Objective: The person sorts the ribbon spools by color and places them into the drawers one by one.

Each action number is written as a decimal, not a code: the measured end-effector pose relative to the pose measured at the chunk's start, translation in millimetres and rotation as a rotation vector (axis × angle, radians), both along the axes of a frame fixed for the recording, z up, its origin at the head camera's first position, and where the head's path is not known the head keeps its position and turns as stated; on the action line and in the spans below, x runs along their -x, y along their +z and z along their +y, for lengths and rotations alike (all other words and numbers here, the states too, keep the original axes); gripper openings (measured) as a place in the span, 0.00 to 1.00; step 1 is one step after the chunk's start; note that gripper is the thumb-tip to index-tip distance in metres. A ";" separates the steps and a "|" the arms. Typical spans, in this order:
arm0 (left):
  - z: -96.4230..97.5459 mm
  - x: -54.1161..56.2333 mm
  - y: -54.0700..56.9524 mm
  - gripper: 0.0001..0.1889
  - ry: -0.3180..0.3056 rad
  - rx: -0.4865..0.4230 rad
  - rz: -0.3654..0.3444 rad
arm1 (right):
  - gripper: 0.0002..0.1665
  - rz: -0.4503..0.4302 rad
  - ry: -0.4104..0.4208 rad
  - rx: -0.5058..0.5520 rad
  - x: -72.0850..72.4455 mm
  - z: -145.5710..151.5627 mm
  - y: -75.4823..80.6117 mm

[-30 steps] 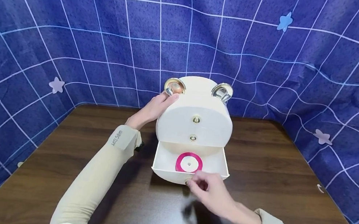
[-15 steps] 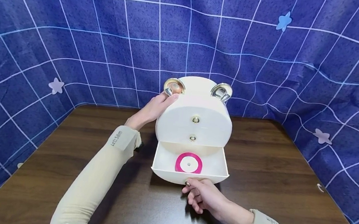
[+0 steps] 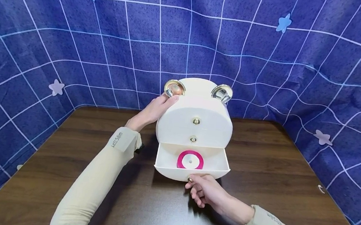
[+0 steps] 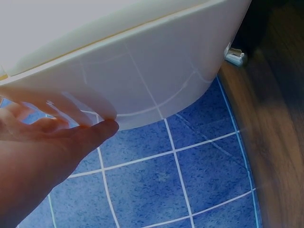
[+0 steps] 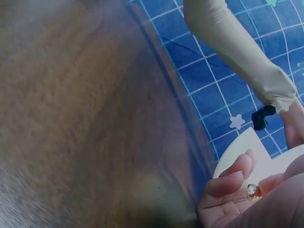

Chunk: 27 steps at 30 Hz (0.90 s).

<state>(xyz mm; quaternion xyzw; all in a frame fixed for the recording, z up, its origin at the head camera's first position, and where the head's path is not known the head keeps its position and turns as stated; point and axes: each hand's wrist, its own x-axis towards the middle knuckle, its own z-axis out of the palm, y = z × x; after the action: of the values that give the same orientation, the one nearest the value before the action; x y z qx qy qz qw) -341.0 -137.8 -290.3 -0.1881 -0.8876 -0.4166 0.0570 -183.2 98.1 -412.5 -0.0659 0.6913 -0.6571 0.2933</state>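
Note:
A white rounded storage box [image 3: 195, 128] with metallic ear-like pieces stands on the table in the head view. Its bottom drawer [image 3: 218, 162] is pulled out and holds a pink ribbon roll [image 3: 181, 160] with a white centre. My left hand [image 3: 155, 111] rests against the box's upper left side, below the left ear piece [image 3: 174, 88]; in the left wrist view its fingertips [image 4: 110, 125] touch the glossy side. With thumb and finger, my right hand [image 3: 210, 192] pinches the drawer's gold knob [image 3: 190, 179]. The right wrist view shows this knob [image 5: 253, 191] between the fingers.
The box stands on a dark brown wooden table [image 3: 99, 129]. A blue cloth [image 3: 114, 47] with white grid lines and stars hangs behind and at both sides. Two more gold knobs sit on the closed upper drawers, and a second ear piece [image 3: 222, 93] is at right.
My right hand has turned from above the drawer knob to pinch it with the other fingers below. The drawer has slid slightly inward. My left hand stays put on the box.

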 end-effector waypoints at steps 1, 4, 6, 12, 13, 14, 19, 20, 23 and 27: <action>-0.1 0.2 -0.2 0.30 0.001 -0.001 0.000 | 0.20 -0.001 0.001 -0.002 2.3 -0.3 0.0; -0.4 0.5 -1.1 0.30 0.000 -0.003 0.001 | 0.20 -0.001 -0.002 -0.004 10.4 -0.9 -0.5; -0.2 0.5 -1.5 0.30 0.000 -0.002 0.002 | 0.20 -0.004 -0.004 -0.008 16.7 -1.0 -0.9; 0.7 0.0 -0.8 0.31 -0.010 0.005 -0.002 | 0.20 -0.014 -0.031 -0.025 39.5 -2.5 -1.6; 0.7 0.0 -0.5 0.32 -0.012 0.004 -0.004 | 0.20 -0.014 -0.037 -0.029 43.5 -3.0 -1.7; 0.7 0.1 -0.3 0.32 -0.015 0.002 -0.005 | 0.20 -0.013 -0.042 -0.032 47.4 -3.6 -1.6; 1.0 1.7 -0.6 0.31 -0.029 -0.010 0.003 | 0.22 -0.007 -0.053 -0.048 65.3 -6.4 -0.1; 1.1 2.1 -1.1 0.31 -0.030 -0.010 0.005 | 0.22 -0.007 -0.052 -0.045 68.1 -6.7 0.3; 1.4 3.6 -3.2 0.30 -0.032 -0.008 0.015 | 0.22 -0.016 -0.050 -0.033 74.8 -7.0 0.2; 1.7 4.8 -5.7 0.30 -0.025 -0.001 0.022 | 0.22 -0.042 -0.043 -0.018 81.3 -4.9 -2.1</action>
<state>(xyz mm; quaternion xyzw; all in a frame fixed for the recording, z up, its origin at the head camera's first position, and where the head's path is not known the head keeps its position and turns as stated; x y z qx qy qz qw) -345.9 -136.1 -296.0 -0.2036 -0.8844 -0.4155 0.0615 -264.5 93.2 -414.6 -0.0347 0.6922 -0.6582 0.2940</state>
